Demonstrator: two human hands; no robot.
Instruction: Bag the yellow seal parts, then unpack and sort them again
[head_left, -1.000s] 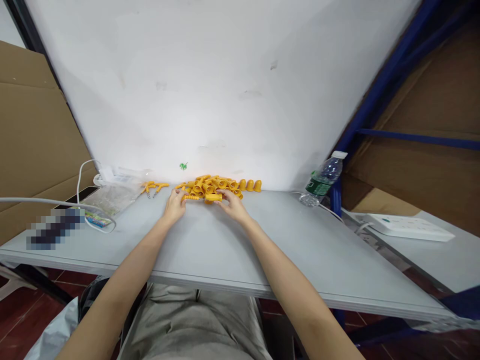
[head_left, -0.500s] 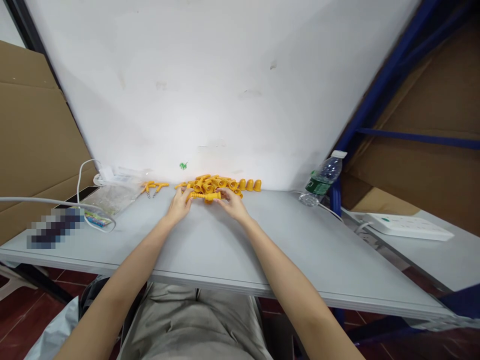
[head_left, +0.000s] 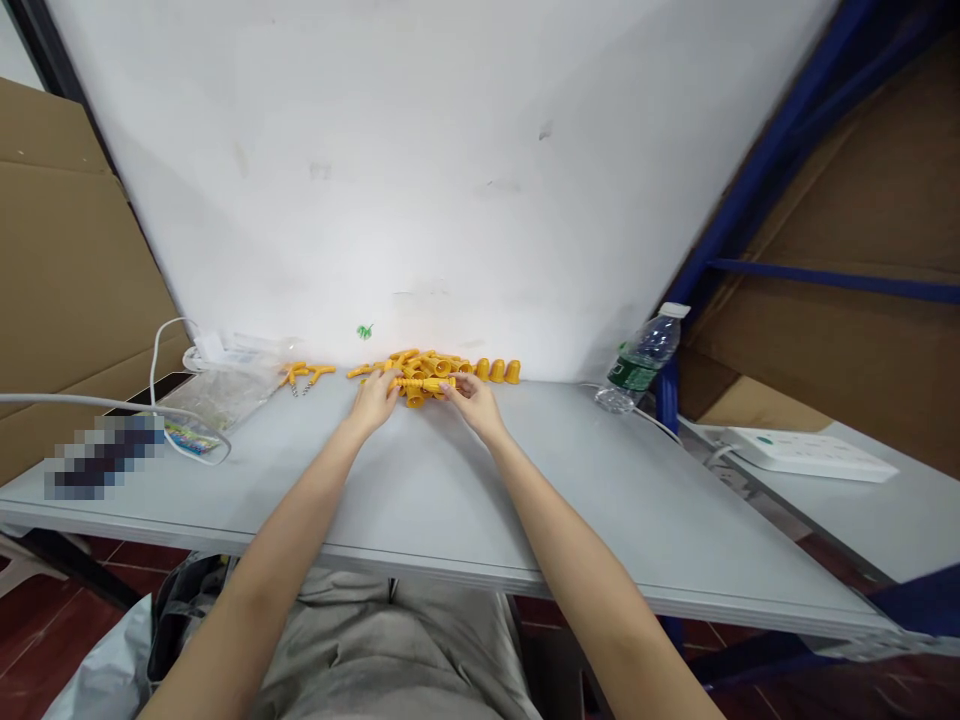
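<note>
Grey desk (head_left: 450,500): left hand (head_left: 373,402) and right hand (head_left: 474,400) each had a pinching grip on one yellow rod (head_left: 424,384), fingers hiding its ends

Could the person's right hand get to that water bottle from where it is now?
Probably yes. Only bare table lies between the right hand and the water bottle, though it now pinches a yellow rod.
</note>
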